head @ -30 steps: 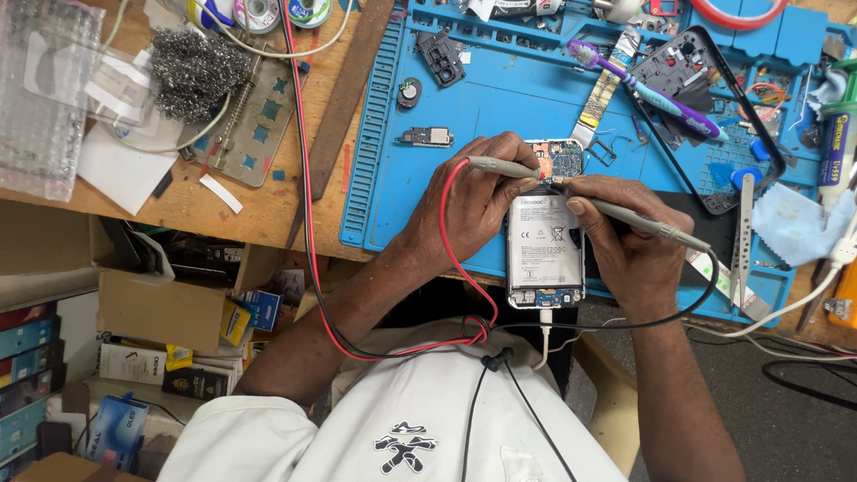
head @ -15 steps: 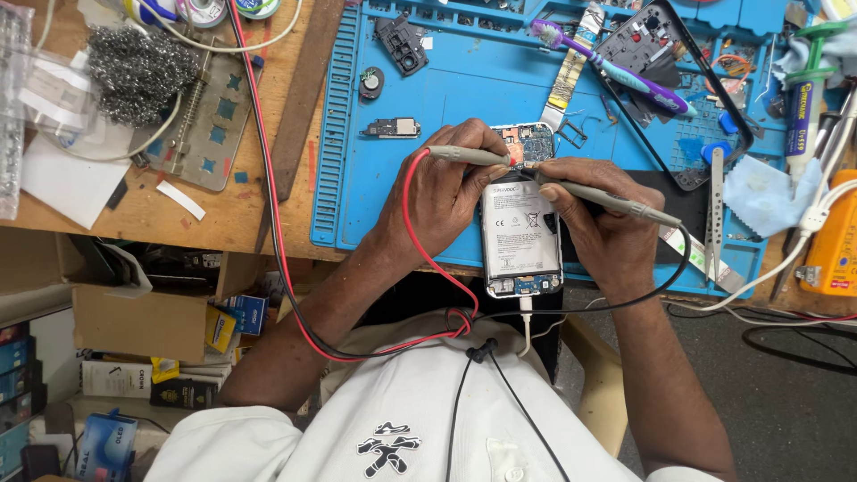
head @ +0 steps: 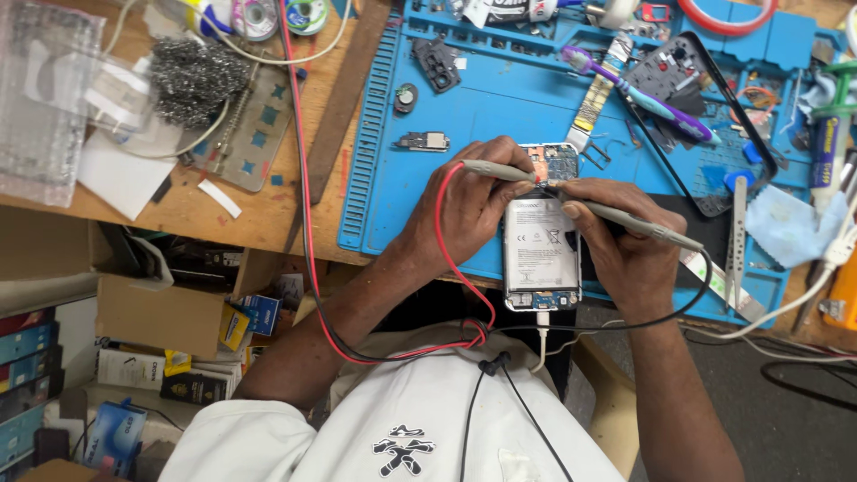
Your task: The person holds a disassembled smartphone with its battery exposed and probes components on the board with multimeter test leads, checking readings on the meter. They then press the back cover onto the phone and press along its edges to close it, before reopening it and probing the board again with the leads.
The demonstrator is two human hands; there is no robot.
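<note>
Wooden table (head: 223, 219) w/ a blue ribbed work mat (head: 500, 89) covering most of its right part. On the mat: opened phone (head: 541, 254), back cover off, battery and circuit board showing, lying near the mat's front edge w/ a white cable (head: 542, 335) plugged into its bottom end.

Left hand (head: 464, 210): fingers closed round a grey probe (head: 495, 170) w/ red lead (head: 451, 268). Right hand (head: 625, 245): fingers closed round a second grey probe (head: 647, 228) w/ black lead (head: 678, 308). Both tips meet at the board at the phone's top end; exact contact spot too small to tell.

Also on the mat: purple toothbrush (head: 638, 94), tweezers (head: 738, 232), loose phone parts, a dark phone frame (head: 714, 107). Left of the mat, on bare wood: steel-wool ball (head: 192, 76), clear plastic tray (head: 45, 98), white paper (head: 120, 174), solder reels (head: 254, 16) at the top edge. Under the table, left: cardboard boxes (head: 156, 312) and small packages on shelves, dim. Grey floor at lower right.

Hidden/cut off: phone's sides partly covered by both hands; a red ring (head: 728, 18) and items along the mat's top edge cropped; right edge of the table out of frame; white shirt (head: 402, 419) fills the bottom centre and blocks what's below.
</note>
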